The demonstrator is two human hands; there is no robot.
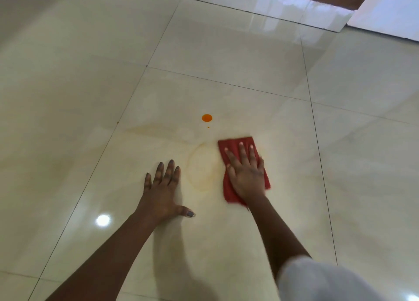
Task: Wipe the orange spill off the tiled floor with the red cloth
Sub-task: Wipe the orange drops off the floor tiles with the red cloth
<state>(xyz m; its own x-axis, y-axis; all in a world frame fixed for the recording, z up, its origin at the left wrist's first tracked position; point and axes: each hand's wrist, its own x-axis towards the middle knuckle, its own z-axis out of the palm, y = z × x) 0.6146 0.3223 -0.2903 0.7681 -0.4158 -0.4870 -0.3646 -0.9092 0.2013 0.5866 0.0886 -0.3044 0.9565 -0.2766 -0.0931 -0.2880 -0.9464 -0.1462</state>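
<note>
Pressing flat on the red cloth (233, 146), our right hand (246, 171) lies with fingers straight and spread, nothing grasped. Cloth: folded, flat on the tiled floor (226, 51), right of centre on the middle tile. Our left hand (162, 187): released, palm down on the bare tile, fingers extended, thumb out to the side, well apart from the cloth. Between the hands: a faint yellowish ring of smeared residue (203, 167), touching the cloth's left edge. Beyond the cloth: one round orange spill drop (207, 117), with a tiny speck (208, 127) just below it, both apart from the cloth.
</note>
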